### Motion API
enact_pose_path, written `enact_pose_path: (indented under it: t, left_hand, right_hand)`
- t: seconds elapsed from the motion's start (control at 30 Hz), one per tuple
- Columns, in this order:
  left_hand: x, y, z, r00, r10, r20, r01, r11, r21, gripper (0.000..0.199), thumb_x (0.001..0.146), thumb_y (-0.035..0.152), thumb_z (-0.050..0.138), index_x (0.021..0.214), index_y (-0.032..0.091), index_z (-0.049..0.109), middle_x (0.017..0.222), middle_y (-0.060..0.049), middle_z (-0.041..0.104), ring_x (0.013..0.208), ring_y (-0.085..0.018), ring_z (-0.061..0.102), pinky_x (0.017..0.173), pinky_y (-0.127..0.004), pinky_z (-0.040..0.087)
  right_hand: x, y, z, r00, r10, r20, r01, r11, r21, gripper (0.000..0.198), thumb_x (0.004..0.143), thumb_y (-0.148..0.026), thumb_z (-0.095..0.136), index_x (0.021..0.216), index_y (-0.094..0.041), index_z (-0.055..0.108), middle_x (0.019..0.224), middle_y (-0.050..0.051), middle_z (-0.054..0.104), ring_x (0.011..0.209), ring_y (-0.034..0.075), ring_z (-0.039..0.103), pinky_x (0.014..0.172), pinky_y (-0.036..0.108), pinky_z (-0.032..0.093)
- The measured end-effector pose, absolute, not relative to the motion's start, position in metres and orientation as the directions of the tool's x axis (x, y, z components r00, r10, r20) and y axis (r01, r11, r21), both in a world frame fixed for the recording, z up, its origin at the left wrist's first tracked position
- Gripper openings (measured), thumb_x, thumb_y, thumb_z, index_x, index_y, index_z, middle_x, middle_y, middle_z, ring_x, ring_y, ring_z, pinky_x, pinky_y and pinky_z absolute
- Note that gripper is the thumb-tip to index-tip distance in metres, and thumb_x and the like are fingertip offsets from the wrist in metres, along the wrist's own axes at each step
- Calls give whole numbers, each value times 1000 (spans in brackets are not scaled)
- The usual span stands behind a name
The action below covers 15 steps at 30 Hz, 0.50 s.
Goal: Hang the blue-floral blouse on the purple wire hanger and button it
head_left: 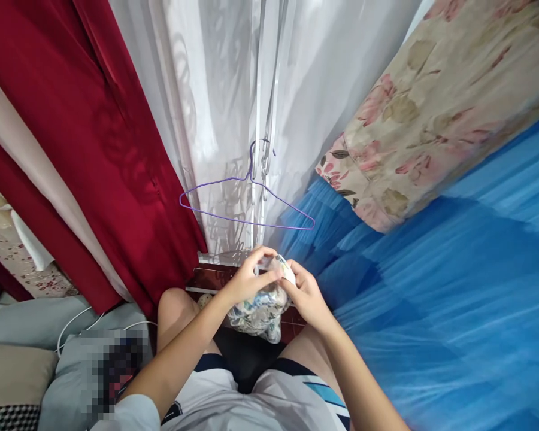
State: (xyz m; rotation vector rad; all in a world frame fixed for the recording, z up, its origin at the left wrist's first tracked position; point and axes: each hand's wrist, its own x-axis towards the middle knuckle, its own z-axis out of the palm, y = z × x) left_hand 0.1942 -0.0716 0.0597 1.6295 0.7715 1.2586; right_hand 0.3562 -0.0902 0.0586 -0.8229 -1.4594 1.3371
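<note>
Between my knees hangs a bunched patterned cloth [260,314], white with blue, green and beige tones. Whether it is a garment, I cannot tell. My left hand [250,278] has its thumb and fingers closed on the cloth's upper edge. Across from it, my right hand [306,297] pinches the same white edge, close to the left fingertips. A purple wire hanger [233,220] hangs bare just beyond both hands, hooked near white vertical bars [257,90].
Dark red curtains [103,137] hang at left and white curtains [215,72] ahead. To the right are a floral cloth [413,131] and blue tulle [431,311]. Grey cushions [22,320] and a white cable [67,323] lie at lower left.
</note>
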Motion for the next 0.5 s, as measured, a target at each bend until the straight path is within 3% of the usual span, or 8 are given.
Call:
enact_pose_path:
  t: [0.07, 0.13, 0.2, 0.3, 0.4, 0.5]
  left_hand:
    - [195, -74, 46, 478, 838, 264, -93, -251, 964, 40, 87, 46, 65, 116, 20, 61, 111, -7, 64, 106, -21, 59, 94, -32, 46]
    - [196, -78, 34, 631, 765, 129, -26, -145, 989, 43, 88, 51, 61, 112, 16, 64, 103, -7, 67, 98, -22, 62, 89, -33, 48]
    - [193, -77, 26, 663, 745, 69, 122, -198, 973, 43, 86, 54, 61, 97, 14, 68, 89, -5, 69, 87, -22, 62, 85, -33, 49]
    - [182, -68, 25, 584, 788, 193, 295, -428, 854, 35, 85, 50, 64, 74, 17, 67, 71, -2, 65, 75, -20, 61, 95, -38, 43]
    - [169, -55, 33, 481, 798, 363, 387, -564, 729, 29, 84, 42, 66, 64, 22, 63, 63, -1, 62, 68, -19, 59, 108, -42, 33]
    - [159, -48, 47, 436, 766, 472, 428, -638, 641, 26, 84, 38, 66, 63, 23, 63, 62, -1, 60, 67, -20, 57, 105, -43, 35]
  right_hand:
    - [370, -92, 69, -328, 927, 180, -101, 156, -983, 22, 86, -38, 68, 89, -20, 55, 74, -2, 54, 60, 12, 48, 54, 22, 38]
    - [390, -90, 79, -301, 939, 167, -60, 156, -986, 23, 84, -39, 70, 89, -20, 57, 74, -1, 58, 59, 12, 51, 53, 23, 39]
    - [412, -83, 87, -262, 952, 160, 11, 168, -986, 24, 81, -39, 73, 84, -20, 58, 67, -2, 57, 53, 12, 49, 48, 22, 35]
    - [448, -58, 96, -146, 962, 231, 184, 255, -949, 23, 76, -37, 77, 81, -21, 62, 63, -1, 59, 48, 12, 46, 44, 24, 31]
    - [476, -14, 102, -49, 927, 373, 333, 367, -869, 20, 74, -37, 78, 83, -21, 71, 74, 4, 67, 59, 16, 57, 52, 26, 40]
    - [492, 39, 110, 44, 889, 456, 316, 421, -850, 22, 74, -35, 77, 87, -17, 74, 92, 11, 72, 75, 20, 63, 62, 29, 45]
